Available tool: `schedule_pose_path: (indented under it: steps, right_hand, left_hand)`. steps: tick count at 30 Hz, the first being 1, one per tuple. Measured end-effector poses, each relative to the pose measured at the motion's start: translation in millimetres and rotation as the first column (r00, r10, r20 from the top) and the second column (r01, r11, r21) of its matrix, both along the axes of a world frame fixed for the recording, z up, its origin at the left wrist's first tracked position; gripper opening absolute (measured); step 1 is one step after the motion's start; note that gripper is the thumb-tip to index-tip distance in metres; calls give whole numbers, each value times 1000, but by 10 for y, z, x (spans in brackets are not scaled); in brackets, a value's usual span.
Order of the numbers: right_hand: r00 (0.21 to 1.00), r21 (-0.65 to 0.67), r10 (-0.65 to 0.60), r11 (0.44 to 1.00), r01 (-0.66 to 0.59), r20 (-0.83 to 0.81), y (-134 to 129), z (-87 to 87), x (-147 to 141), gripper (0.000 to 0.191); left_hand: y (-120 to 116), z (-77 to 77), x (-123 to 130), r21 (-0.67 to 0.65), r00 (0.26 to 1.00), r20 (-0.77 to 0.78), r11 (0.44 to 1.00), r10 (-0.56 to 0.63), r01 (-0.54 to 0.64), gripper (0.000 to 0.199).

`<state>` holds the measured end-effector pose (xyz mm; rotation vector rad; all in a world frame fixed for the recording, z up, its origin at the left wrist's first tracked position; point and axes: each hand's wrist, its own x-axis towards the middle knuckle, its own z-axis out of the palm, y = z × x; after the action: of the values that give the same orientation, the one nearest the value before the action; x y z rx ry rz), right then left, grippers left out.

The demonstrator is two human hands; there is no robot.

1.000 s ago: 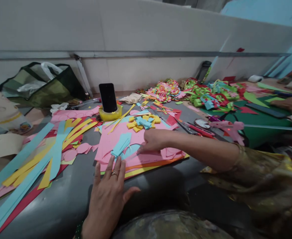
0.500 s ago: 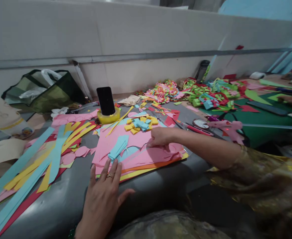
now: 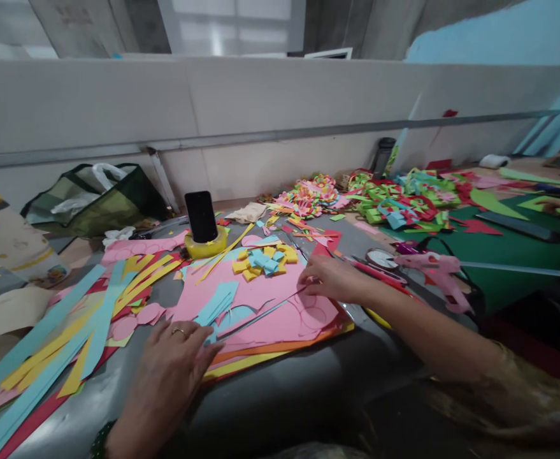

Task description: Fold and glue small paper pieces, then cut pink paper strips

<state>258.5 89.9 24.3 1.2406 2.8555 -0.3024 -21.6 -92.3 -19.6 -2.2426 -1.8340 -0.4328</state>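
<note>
A stack of coloured foam or paper sheets, pink sheet on top, lies in front of me. Across it runs a narrow pink paper scrap. My right hand pinches its far end, fingers closed. At the near end my left hand has thumb and fingers drawn together; its fingertips seem to grip the scrap, beside some light blue strips. Folded yellow and light blue pieces lie in a small heap farther back on the stack. Circles are drawn on the pink sheet near my right wrist.
A phone stands in a yellow tape roll. Long coloured strips spread at left, beside a cup and a bag. At right lie a pink glue gun, scissors and finished pieces. Another person's hand is far right.
My left hand has gone from lying flat to fingers drawn together at the light blue strips. The right hand has shifted slightly right, and the pink scrap now stretches between both hands.
</note>
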Motion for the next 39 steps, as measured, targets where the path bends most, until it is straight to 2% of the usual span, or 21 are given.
schedule_pose_path:
  steps: [5, 7, 11, 13, 16, 19, 24, 28, 32, 35, 39]
  right_hand:
    - [993, -29, 110, 993, -112, -41, -32, -45, -102, 9]
    - [988, -39, 146, 988, -148, -53, -56, -58, -144, 10]
    - [981, -43, 180, 982, -183, -75, -117, -67, -215, 13]
    - [980, -47, 180, 982, -184, -83, -134, -65, -239, 14]
    - [981, -66, 170, 982, -176, -87, -131, -64, -255, 11]
    - [987, -103, 137, 984, -145, -88, -109, -68, -253, 10]
    - [994, -175, 75, 981, -88, -80, -73, -60, -260, 19]
    - [991, -199, 99, 973, -115, -86, -58, -60, -272, 12]
    - [986, -203, 102, 971, -127, -131, -69, -98, -260, 11]
    - [979, -217, 110, 965, -147, -175, -85, -129, -251, 12]
    - [966, -213, 126, 961, -175, -225, -116, -140, -276, 13]
  left_hand:
    - [146, 184, 52, -17, 998, -23, 998, 55, -55, 33]
    - [214, 204, 88, -66, 997, -27, 995, 76, -78, 36]
    - [404, 211, 67, -198, 978, -3, 959, 208, -204, 50]
    - [519, 221, 19, -297, 972, 24, 930, 236, -218, 47]
    - [684, 235, -33, -417, 963, 113, 891, 246, -179, 34]
    - [817, 228, -32, -477, 947, 192, 868, 257, -139, 25]
    - [967, 236, -15, -537, 924, 262, 838, 279, -101, 36]
    - [1043, 292, 9, -577, 919, 312, 816, 242, -19, 23]
    - [1061, 285, 122, -569, 904, 356, 822, 237, 8, 16]
    - [1090, 266, 155, -567, 884, 396, 824, 249, 22, 28]
    - [1237, 333, -45, -500, 878, 418, 866, 235, 6, 39]
